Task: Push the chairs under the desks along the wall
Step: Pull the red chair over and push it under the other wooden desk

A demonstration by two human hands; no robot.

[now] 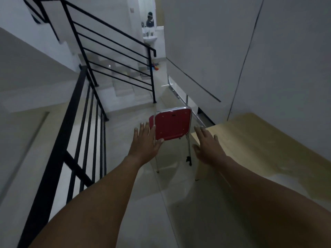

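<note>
A red chair (172,123) with a chrome frame stands on the tiled floor, its backrest facing me, just left of a light wooden desk (250,138) set against the right wall. My left hand (145,140) is stretched out with spread fingers, overlapping the backrest's left edge; I cannot tell whether it touches. My right hand (207,144) hovers open in front of the desk's near left corner, to the right of the chair's legs. Neither hand holds anything.
A black metal stair railing (84,111) runs along the left, with steps going down behind it. A long white wall panel (206,51) lines the right side. Down the corridor are a white washbasin (150,39) and a mirror above it.
</note>
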